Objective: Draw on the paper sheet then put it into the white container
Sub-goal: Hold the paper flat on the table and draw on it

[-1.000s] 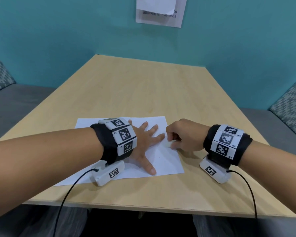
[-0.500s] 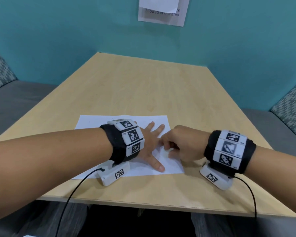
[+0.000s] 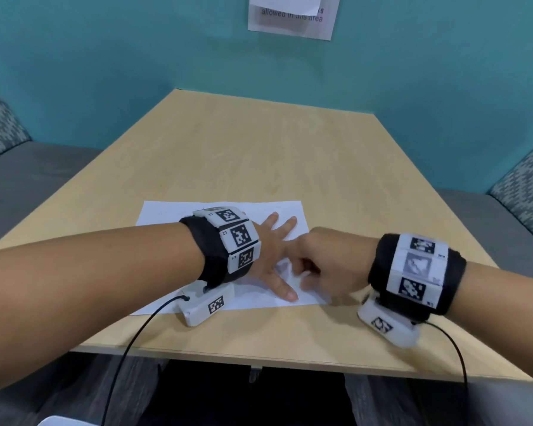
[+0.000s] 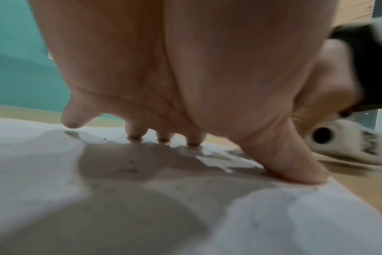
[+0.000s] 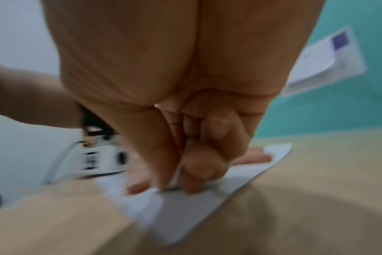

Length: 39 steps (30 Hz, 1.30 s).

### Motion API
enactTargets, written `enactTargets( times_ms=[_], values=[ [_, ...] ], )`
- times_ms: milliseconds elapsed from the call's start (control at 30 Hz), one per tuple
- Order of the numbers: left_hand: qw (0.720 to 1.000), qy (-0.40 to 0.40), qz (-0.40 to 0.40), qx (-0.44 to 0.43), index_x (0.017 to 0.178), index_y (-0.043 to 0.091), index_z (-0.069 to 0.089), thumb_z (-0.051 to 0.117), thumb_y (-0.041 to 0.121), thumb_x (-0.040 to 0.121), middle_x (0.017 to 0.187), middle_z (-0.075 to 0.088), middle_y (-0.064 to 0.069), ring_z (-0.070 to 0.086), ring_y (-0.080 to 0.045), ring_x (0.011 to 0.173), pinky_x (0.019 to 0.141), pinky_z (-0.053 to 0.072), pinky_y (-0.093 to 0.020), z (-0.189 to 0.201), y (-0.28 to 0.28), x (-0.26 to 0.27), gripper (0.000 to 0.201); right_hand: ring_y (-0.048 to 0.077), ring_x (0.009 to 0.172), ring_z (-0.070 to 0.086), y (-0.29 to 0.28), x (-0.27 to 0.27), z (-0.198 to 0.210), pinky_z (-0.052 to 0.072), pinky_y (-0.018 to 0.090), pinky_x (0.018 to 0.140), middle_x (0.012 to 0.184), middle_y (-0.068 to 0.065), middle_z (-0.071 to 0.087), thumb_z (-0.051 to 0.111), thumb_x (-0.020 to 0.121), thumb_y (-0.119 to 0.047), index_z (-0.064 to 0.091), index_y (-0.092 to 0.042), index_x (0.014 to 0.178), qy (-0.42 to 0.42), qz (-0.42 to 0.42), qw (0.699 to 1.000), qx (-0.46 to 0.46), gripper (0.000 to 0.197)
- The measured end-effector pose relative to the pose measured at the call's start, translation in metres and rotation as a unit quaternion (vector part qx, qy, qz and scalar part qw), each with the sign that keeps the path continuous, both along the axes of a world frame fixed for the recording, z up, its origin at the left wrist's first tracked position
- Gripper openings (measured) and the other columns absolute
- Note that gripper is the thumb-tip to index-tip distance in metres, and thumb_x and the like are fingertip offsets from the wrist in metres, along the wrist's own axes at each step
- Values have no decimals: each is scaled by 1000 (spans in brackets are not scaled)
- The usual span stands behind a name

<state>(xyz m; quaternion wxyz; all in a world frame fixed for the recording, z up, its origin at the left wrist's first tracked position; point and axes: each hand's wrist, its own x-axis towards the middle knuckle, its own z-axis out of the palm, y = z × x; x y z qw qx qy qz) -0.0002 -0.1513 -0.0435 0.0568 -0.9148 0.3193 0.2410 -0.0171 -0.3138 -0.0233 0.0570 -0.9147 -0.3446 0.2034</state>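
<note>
Since a second ago the right hand (image 3: 326, 265) has slid toward nine o'clock across the paper sheet (image 3: 166, 215), closing on the left hand (image 3: 268, 256). Its grip is curled tight, thumb and fingers (image 5: 199, 165) pinching something small and white against the sheet; blur hides what it is. The left hand's grip is open, fingertips (image 4: 137, 132) and thumb spread and pressing the sheet flat. The sheet lies on the tabletop (image 3: 259, 149) near its six o'clock edge. At twelve o'clock a printed notice (image 3: 290, 16) hangs on the teal wall.
</note>
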Motion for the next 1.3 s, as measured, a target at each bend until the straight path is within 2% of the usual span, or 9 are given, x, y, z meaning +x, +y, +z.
enactTargets(
  times_ms=[67, 167, 333, 500, 633, 767, 933, 1067, 1300],
  values=[
    [1000, -2, 0, -8, 150, 50, 25, 58, 76, 79, 163, -27, -3, -24, -39, 148, 112, 1, -70, -2, 1, 2, 82, 18, 68, 54, 0, 0, 0, 46, 27, 61, 76, -1, 61, 59, 78, -15, 54, -22, 79, 18, 9, 1000, -10, 9],
    [1000, -12, 4, 3, 155, 47, -3, 58, 78, 77, 163, -26, -2, -21, -38, 149, 112, 4, -69, -4, 0, 3, 103, 18, 74, 55, -11, 23, 8, 43, 24, 65, 75, -9, 56, 64, 80, -19, 56, -23, 81, -43, -58, 997, -23, 9],
    [1000, -1, -8, -8, 150, 51, 23, 59, 75, 79, 163, -27, -4, -23, -40, 148, 112, 1, -70, -1, 1, 3, 83, 16, 62, 52, 0, -4, -4, 45, 28, 59, 67, -6, 57, 57, 76, -16, 50, -27, 73, 18, 16, 1000, 6, 14],
    [1000, -15, -3, 12, 154, 47, -6, 59, 79, 75, 163, -27, -2, -21, -39, 149, 110, 6, -72, -7, -2, 6, 106, 17, 67, 50, -12, 19, 6, 40, 25, 60, 67, -10, 51, 60, 81, -15, 57, -19, 82, -59, -38, 997, -24, 5],
    [1000, 0, -4, 1, 152, 52, 13, 59, 79, 76, 162, -30, 0, -24, -38, 148, 108, 3, -75, -7, 1, 8, 93, 19, 66, 53, 0, -2, 0, 47, 33, 63, 72, 0, 61, 57, 78, -13, 57, -16, 84, -2, 20, 1000, -17, 7],
    [1000, -22, 1, 13, 151, 52, -11, 56, 84, 72, 162, -28, 2, -21, -36, 149, 110, 7, -74, -13, 0, 9, 109, 10, 62, 47, -14, 23, 8, 39, 27, 63, 66, -12, 50, 62, 80, -16, 59, -18, 82, -72, -47, 996, -17, 4],
    [1000, -3, 2, -8, 151, 55, -2, 59, 79, 75, 162, -30, 1, -24, -36, 148, 109, 4, -76, -8, 2, 8, 101, 18, 65, 54, -4, -4, -3, 47, 30, 61, 73, -2, 60, 57, 78, -16, 52, -22, 78, -6, 10, 1000, -3, 9],
    [1000, -20, -1, 7, 151, 49, -17, 57, 83, 71, 163, -27, 0, -20, -37, 149, 109, 9, -74, -11, 0, 9, 114, 19, 70, 54, -18, 23, 7, 44, 26, 63, 72, -8, 56, 63, 80, -19, 60, -18, 83, -70, -65, 995, -14, 5],
    [1000, -12, -12, -5, 148, 56, -16, 57, 84, 71, 162, -28, 1, -21, -36, 149, 110, 3, -76, -8, 4, 10, 110, 18, 69, 56, -8, 3, 4, 45, 26, 63, 80, 2, 66, 61, 81, -19, 60, -14, 85, -13, -26, 1000, -4, 6]
  ],
)
